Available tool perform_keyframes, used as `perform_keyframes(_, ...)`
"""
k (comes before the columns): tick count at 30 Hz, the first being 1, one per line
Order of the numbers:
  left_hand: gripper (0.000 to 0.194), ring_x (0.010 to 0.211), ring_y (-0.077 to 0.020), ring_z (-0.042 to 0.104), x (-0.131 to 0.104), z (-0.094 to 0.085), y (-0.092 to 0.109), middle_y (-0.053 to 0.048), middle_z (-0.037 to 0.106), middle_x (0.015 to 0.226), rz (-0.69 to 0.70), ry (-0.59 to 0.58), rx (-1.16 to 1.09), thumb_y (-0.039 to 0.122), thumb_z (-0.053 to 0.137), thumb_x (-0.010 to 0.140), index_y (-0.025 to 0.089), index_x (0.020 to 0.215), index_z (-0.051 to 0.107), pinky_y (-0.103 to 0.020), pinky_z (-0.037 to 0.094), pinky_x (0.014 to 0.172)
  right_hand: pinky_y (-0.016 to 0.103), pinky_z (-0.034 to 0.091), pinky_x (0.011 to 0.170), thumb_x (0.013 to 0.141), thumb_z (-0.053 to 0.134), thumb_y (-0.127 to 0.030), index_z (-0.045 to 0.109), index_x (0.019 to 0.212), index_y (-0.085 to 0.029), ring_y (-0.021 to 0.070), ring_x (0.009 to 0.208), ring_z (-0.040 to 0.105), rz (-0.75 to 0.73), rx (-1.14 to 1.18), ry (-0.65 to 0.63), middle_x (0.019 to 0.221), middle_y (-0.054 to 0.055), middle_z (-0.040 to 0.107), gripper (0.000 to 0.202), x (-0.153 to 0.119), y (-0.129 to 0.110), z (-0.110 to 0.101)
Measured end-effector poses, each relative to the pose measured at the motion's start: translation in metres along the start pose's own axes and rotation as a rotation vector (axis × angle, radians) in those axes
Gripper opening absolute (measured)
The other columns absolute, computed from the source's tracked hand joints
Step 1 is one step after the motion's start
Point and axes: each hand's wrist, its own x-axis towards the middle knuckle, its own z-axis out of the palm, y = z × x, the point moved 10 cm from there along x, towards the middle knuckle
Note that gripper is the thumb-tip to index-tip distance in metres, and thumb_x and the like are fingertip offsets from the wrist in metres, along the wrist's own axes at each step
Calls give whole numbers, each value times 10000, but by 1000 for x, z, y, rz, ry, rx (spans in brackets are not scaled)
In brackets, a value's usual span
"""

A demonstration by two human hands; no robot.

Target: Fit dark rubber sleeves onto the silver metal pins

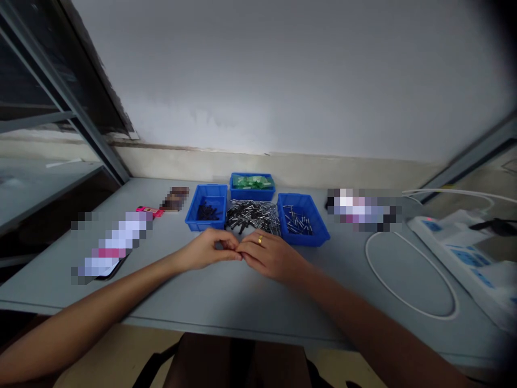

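My left hand point(212, 249) and my right hand point(271, 252) meet at the fingertips over the table, just in front of a pile of metal and black pieces point(252, 212). Both hands are closed in a pinch; whatever lies between the fingertips is hidden. A gold ring point(260, 238) is on my right hand. Left of the pile, a blue bin point(194, 215) holds small dark pieces. The blue bin point(320, 229) on the right contains slim metal pieces. Behind the pile stands a third blue bin point(252, 194) with green packets point(253, 182) inside.
A blurred-out phone-like object point(115, 245) and a pink card point(151, 211) lie at the left. Another blurred item point(357, 207) is at the right, near a looped white cable point(412, 310) and a white device point(456, 258). A wall point(283, 97) rises behind the grey table point(226, 307).
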Motion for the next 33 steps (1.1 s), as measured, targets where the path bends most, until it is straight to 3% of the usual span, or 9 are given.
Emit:
perform_keyframes(7, 201, 677, -119, 569, 1, 0, -4, -16, 632, 716, -58, 1, -82, 315, 625, 754, 121, 805, 613, -220, 456, 619, 285, 448, 783, 896, 390, -155, 544, 854, -149, 145, 811, 533, 18, -34, 37, 803, 53, 590, 160, -1, 2, -3)
perform_keyframes(14, 194, 649, -105, 532, 1, -6, -1, -1, 591, 694, -33, 52, -67, 320, 562, 803, 132, 766, 596, -212, 438, 594, 293, 453, 744, 894, 390, -164, 527, 847, -155, 145, 747, 525, 101, -36, 95, 774, 47, 592, 145, -2, 10, -7)
perform_keyframes(18, 204, 664, -105, 522, 0, -7, 2, -1, 581, 710, -19, 55, 28, 318, 505, 840, 137, 832, 598, -210, 424, 598, 313, 454, 764, 889, 393, -165, 535, 904, -153, 155, 777, 529, 130, 10, 86, 809, 54, 595, 143, -3, 13, -7)
perform_keyframes(22, 188, 685, -105, 510, -2, -1, 12, -3, 563, 727, 80, 17, 173, 291, 474, 860, 140, 842, 586, -221, 415, 643, 318, 449, 818, 881, 397, -160, 513, 1043, -152, 162, 879, 515, 169, 27, 104, 907, 66, 589, 198, -4, 17, -9)
perform_keyframes(25, 174, 673, -102, 499, -3, 3, 16, -1, 544, 718, 132, -11, 253, 271, 463, 864, 139, 826, 571, -223, 407, 647, 319, 444, 831, 881, 400, -167, 529, 1025, -149, 162, 882, 510, 181, -3, 81, 914, 65, 588, 194, -4, 20, -6)
perform_keyframes(33, 152, 685, -106, 521, -3, -13, 15, 1, 561, 730, 108, 137, 292, 259, 477, 853, 151, 850, 584, -215, 410, 639, 303, 442, 804, 885, 414, -185, 557, 932, -158, 166, 848, 528, 233, -75, 56, 841, 46, 598, 153, -7, 28, -3)
